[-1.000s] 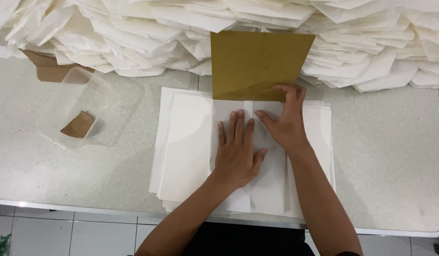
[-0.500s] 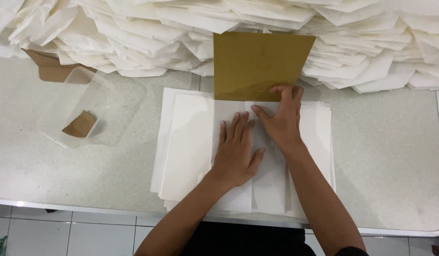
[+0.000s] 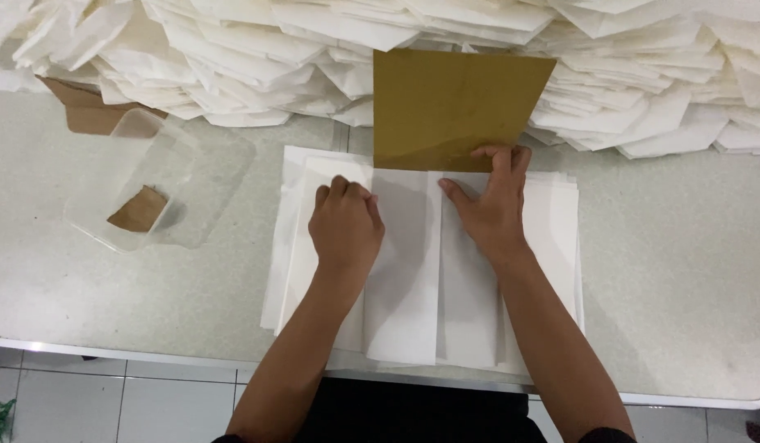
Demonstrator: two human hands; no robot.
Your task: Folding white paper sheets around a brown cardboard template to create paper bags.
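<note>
left hand is pressing curled knuckles on the folded white paper sheet; right hand fingers, spread, are pinning the mustard-brown cardboard square; it's probably gonna slide, skewing the fold

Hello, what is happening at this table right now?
A person is folding white paper over a brown card on a table. The left hand is curled on the folded flap, and the right hand presses on the card's lower edge. The paper lies on a stack of sheets. Heaps of folded papers lie behind, and a clear tub stands to the left.
</note>
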